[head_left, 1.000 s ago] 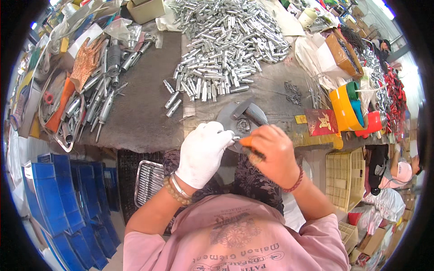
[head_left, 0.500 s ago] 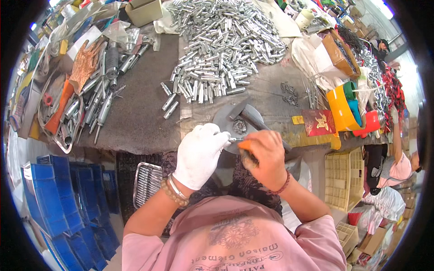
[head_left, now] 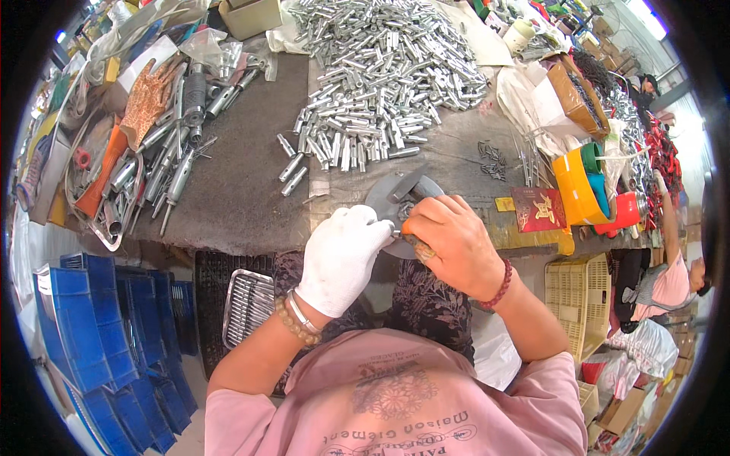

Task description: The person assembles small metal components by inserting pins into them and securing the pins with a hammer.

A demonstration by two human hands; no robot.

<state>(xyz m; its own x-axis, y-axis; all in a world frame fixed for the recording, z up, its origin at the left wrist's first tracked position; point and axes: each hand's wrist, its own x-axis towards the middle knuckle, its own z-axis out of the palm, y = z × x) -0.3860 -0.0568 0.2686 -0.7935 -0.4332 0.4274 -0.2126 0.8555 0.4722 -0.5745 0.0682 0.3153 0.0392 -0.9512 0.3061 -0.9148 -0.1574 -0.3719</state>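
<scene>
My left hand, in a white glove, is closed with thumb and fingertips pinching a small silver metal piece; most of it is hidden. Close beside it, my bare right hand has curled fingers and orange covers on the fingertips. What those fingers hold is hidden. Under both hands lies a round grey metal plate at the table's front edge. A hammer's dark head rests over the plate, its handle covered by my right hand.
Beyond the plate is a large heap of silver metal tubes. Small dark pins lie to its right, near a red packet and a yellow container. Tools and an orange-patterned glove crowd the left. Blue bins stand below.
My right hand has moved slightly up and right, now covering the hammer handle that showed before. My left hand keeps its pinch near the plate. The whole view has shifted a little.
</scene>
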